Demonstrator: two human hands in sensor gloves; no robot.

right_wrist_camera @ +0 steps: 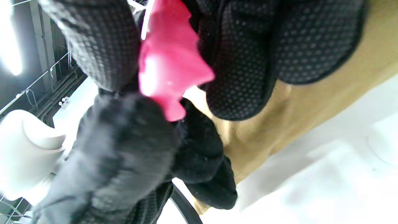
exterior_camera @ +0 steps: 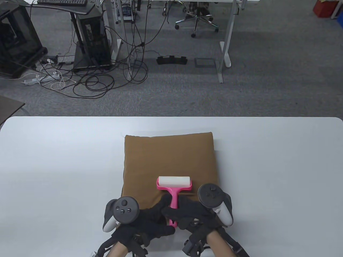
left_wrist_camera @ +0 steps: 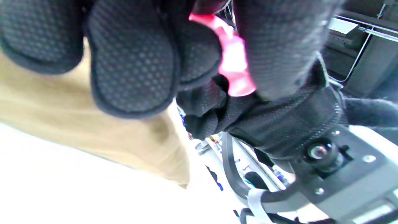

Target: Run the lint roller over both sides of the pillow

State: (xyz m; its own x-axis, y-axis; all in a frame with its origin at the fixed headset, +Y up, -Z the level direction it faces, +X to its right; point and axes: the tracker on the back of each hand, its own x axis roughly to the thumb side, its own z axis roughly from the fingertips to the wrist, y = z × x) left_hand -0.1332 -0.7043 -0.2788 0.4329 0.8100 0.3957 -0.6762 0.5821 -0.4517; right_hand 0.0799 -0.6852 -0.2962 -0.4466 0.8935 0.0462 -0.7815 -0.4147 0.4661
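Observation:
A brown square pillow (exterior_camera: 168, 160) lies flat on the white table (exterior_camera: 53, 166). A pink lint roller (exterior_camera: 174, 187) with a white roll rests on the pillow's near part, handle toward me. My left hand (exterior_camera: 155, 214) and my right hand (exterior_camera: 187, 211) both grip the pink handle, the left from the left, the right from the right. In the left wrist view the pink handle (left_wrist_camera: 234, 62) shows between gloved fingers (left_wrist_camera: 133, 62) above the pillow (left_wrist_camera: 62, 118). In the right wrist view the handle (right_wrist_camera: 168, 62) is held between fingers (right_wrist_camera: 245, 56), over the pillow (right_wrist_camera: 311, 102).
The table's far edge (exterior_camera: 171, 117) lies beyond the pillow. White table surface spreads to the left and to the right (exterior_camera: 281, 174) of the pillow. Beyond the table are floor cables, desk legs and an office chair.

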